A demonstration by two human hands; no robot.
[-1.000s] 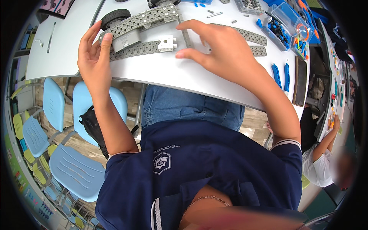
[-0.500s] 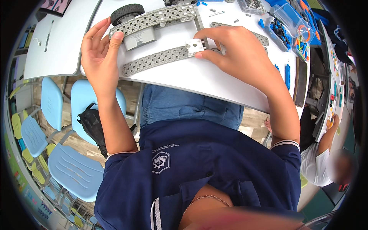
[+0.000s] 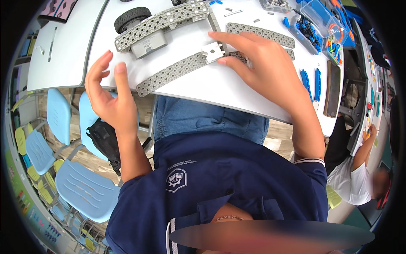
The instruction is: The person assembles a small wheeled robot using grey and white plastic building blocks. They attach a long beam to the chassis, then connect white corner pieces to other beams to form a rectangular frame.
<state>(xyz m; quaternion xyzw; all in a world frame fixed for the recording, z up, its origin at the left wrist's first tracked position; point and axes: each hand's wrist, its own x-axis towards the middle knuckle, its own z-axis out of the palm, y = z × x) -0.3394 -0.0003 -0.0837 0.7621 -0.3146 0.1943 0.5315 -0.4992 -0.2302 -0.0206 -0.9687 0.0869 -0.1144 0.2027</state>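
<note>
A grey robot chassis of perforated plastic beams lies on the white table. Its upper beam [image 3: 163, 25] runs beside a black-tyred wheel [image 3: 132, 19], with a grey box-shaped module [image 3: 149, 45] under it. Nearer the table edge, a second perforated beam [image 3: 171, 74] slants out past that edge. On its right end sits a white square connector block [image 3: 212, 51]. My right hand [image 3: 264, 67] is spread around this block, thumb at its lower corner and index finger above it, apart from it. Off the beams, my left hand [image 3: 112, 95] hovers with fingers apart, holding nothing.
Loose grey perforated beams [image 3: 262, 34] lie beyond my right hand. At the far right stand clear bins of black and blue pins [image 3: 308, 34]. Two blue curved strips [image 3: 317, 84] and a dark phone-like slab [image 3: 332, 89] lie near the right edge. Blue chairs [image 3: 86, 190] stand to the left.
My left hand has let go of the upper beam and drawn back toward me. My right index finger has lifted off the white connector block. The near beam has tilted, its left end closer to me.
</note>
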